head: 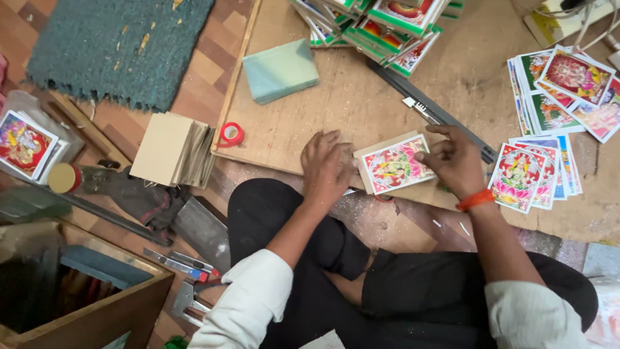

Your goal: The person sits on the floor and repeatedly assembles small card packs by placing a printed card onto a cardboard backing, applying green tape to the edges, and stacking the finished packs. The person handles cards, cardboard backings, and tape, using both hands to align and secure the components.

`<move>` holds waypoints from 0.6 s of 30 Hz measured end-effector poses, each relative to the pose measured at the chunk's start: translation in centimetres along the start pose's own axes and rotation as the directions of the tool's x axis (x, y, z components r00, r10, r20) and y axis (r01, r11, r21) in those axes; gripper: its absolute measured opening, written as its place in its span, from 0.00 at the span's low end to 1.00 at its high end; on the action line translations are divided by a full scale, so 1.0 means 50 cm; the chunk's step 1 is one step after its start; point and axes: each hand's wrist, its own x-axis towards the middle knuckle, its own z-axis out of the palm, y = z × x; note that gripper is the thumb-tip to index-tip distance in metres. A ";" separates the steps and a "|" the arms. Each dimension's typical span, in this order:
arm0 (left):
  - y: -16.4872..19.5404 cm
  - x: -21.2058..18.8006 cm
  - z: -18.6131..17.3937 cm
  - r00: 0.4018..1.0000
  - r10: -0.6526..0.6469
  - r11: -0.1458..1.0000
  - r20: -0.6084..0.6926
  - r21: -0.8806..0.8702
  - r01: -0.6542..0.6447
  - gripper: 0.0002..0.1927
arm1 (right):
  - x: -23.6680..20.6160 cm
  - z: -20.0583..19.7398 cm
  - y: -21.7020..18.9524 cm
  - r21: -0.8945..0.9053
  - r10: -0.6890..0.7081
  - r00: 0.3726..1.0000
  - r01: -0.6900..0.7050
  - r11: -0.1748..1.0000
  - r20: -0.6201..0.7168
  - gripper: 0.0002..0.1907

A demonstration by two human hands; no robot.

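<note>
1. A fan of colourful prints (535,173) lies on the board (361,97) just right of the right hand (454,160); a second spread of prints (568,90) sits farther up at the right edge.
2. A heap of green-edged packs (381,26) is piled at the board's top; a pale green block (280,70) lies left of it.
3. A tan card stack (173,150) rests on the floor beside the board, with a red tape roll (230,134) at the board's edge.
4. A framed picture (24,143) stands at the far left.
5. The card (395,165), a rectangular print in red and pink on a tan backing, lies flat at the board's near edge, between the two hands.
6. The left hand (326,165) lies palm down, fingers spread, pressing the board, fingertips at the card's left edge; it grips nothing.
7. The right hand's curled fingers press the card's right edge; no closed grip shows.
8. The card's long axis runs left to right, its right end tilted slightly away from the person.
</note>
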 end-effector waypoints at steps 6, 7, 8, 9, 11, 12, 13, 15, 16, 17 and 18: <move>0.008 0.005 0.015 0.998 -0.027 1.000 0.059 0.002 0.027 0.22 | 0.005 0.026 0.035 -0.018 0.004 1.000 -0.004 1.000 -0.010 0.27; 0.007 0.005 0.014 0.997 -0.040 0.999 0.072 0.003 0.040 0.21 | 0.000 0.024 0.044 0.006 0.008 1.000 -0.008 1.000 -0.024 0.26; 0.006 0.004 0.013 0.996 -0.044 0.999 0.072 -0.003 0.044 0.22 | -0.003 0.017 0.052 -0.060 -0.029 0.999 0.027 0.998 -0.037 0.23; 0.006 0.003 0.013 0.996 -0.047 0.999 0.070 -0.009 0.048 0.22 | -0.005 0.002 0.059 -0.128 -0.069 0.996 0.063 0.990 -0.047 0.20; 0.007 0.002 0.014 0.997 -0.047 0.999 0.056 -0.016 0.048 0.23 | -0.003 -0.012 0.071 -0.158 -0.048 0.999 0.044 0.987 -0.023 0.16; 0.008 0.001 0.016 0.997 -0.049 0.999 0.052 -0.017 0.050 0.23 | -0.005 -0.017 0.076 -0.120 0.022 1.000 -0.020 0.993 0.012 0.16; 0.009 0.000 0.018 0.998 -0.049 0.999 0.050 -0.017 0.050 0.23 | -0.009 -0.021 0.080 -0.082 0.092 0.995 -0.088 0.993 0.047 0.15; 0.010 -0.001 0.021 0.998 -0.050 0.999 0.028 -0.015 0.050 0.22 | -0.008 -0.018 0.085 -0.157 0.044 0.999 -0.042 0.987 0.008 0.15; 0.010 -0.002 0.022 0.998 -0.053 0.999 0.019 -0.012 0.053 0.22 | -0.009 -0.014 0.087 -0.193 0.022 1.000 -0.023 0.981 -0.007 0.15; 0.010 -0.003 0.024 0.998 -0.057 0.998 0.022 -0.014 0.057 0.22 | -0.010 -0.013 0.089 -0.208 0.030 0.999 -0.033 0.978 -0.019 0.15; 0.010 -0.004 0.024 0.998 -0.059 0.998 0.020 -0.014 0.060 0.22 | -0.009 -0.011 0.089 -0.222 0.033 0.999 -0.039 0.974 -0.031 0.15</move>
